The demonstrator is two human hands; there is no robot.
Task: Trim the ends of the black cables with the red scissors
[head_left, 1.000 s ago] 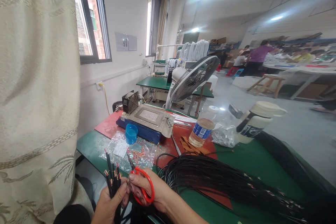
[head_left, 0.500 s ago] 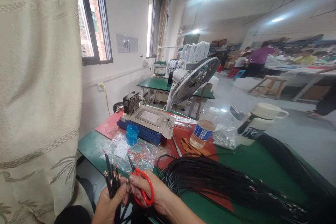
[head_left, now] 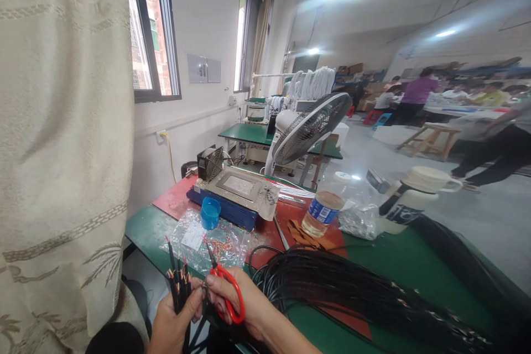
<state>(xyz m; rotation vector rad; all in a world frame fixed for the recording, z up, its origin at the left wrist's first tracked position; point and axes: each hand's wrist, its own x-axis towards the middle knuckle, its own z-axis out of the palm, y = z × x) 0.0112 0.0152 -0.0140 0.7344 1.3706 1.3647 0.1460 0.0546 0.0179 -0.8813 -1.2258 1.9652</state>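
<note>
My left hand (head_left: pixel 176 315) is closed round several black cables (head_left: pixel 179 282), whose ends show short red, white and yellow wires. In my right hand (head_left: pixel 236 293) is a pair of red-handled scissors (head_left: pixel 227 294), the dark blades pointing up and away. The fingertips of both hands come close together beside the cable ends; what lies between them is too small to make out. Just beyond, a clear plastic bag (head_left: pixel 232 257) holds or carries small red and white wire scraps (head_left: pixel 219 246). A blue round container (head_left: pixel 211 213) stands on the bag's far side.
A blue device with a metal top (head_left: pixel 224 207) and small fan sits behind the bag. To the right are a bottle of liquid (head_left: pixel 321 214), a thermos jug (head_left: pixel 409 199) and a big bundle of black cables (head_left: pixel 332 279). A curtain (head_left: pixel 66 149) hangs at left.
The view has shifted slightly, so the scene sits a little further right. Both hands keep their grips with almost no movement. In the background at right, a walking person has come further into view.
</note>
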